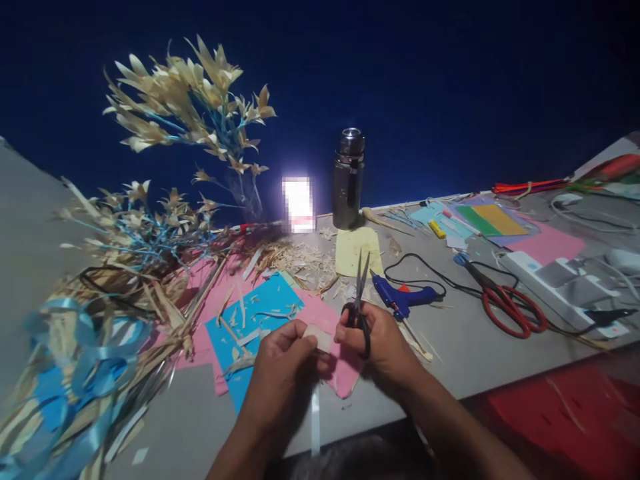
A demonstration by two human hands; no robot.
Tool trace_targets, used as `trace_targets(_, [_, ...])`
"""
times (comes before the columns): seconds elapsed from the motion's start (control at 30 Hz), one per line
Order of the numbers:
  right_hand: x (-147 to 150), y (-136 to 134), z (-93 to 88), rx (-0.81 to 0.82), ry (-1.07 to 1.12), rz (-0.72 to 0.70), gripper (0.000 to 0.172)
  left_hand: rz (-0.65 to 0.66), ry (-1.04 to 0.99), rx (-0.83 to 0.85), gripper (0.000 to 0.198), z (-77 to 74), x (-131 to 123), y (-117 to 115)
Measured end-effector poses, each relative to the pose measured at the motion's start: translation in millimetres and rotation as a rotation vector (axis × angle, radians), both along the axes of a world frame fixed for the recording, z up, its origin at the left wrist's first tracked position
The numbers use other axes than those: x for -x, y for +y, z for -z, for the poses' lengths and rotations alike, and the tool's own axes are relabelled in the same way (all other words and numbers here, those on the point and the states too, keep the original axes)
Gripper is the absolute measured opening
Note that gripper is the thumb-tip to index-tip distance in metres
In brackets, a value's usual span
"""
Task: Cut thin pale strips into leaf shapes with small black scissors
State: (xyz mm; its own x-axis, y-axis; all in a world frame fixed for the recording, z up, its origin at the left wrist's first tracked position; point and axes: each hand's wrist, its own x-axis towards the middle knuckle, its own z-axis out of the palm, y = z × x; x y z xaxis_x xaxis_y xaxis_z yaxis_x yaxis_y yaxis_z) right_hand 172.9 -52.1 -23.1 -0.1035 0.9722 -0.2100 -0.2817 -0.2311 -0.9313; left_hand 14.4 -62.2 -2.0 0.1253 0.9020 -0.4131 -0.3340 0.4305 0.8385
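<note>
Between the thumb and fingers of my left hand (290, 360) is a small pale, flat piece (319, 338), perhaps husk or card. My right hand (383, 343) grips black-handled scissors (361, 293), their blades pointing up and slightly apart. The fingertips of that hand come close to the pale piece's right edge. Beneath both hands lie pink paper (345, 377) and, further left, a blue sheet (270, 303) strewn with dry scraps. Just beyond my right hand a blue glue gun (407, 299) rests on the table.
Dried-husk flowers on blue stems (200, 113) stand at the back left, above light-blue ribbon (95, 400). A dark flask (349, 180) stands behind yellow paper (357, 248). To the right are red-handled scissors (510, 310), a white power strip (560, 290) and trailing cords.
</note>
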Motion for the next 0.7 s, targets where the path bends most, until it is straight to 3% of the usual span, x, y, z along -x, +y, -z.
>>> trace_targets(0.1, [-8,-1,-6.4,-0.005,-0.005,-0.178,0.032,0.094,0.080,0.004,0.016,-1.8,4,0])
trace_targets(0.2, [-8,-1,-13.6,-0.033,-0.082,-0.239,0.030,0.157,0.161,0.004,0.016,-1.8,6,0])
trace_targets(0.43, [2,-4,-11.4,-0.070,-0.163,-0.064,0.023,0.192,0.168,-0.103,0.016,8.8,8,-1])
trace_targets(0.7, [3,-5,-15.7,-0.079,-0.298,-0.107,0.017,0.092,0.287,-0.163,0.019,19.1,4,-7])
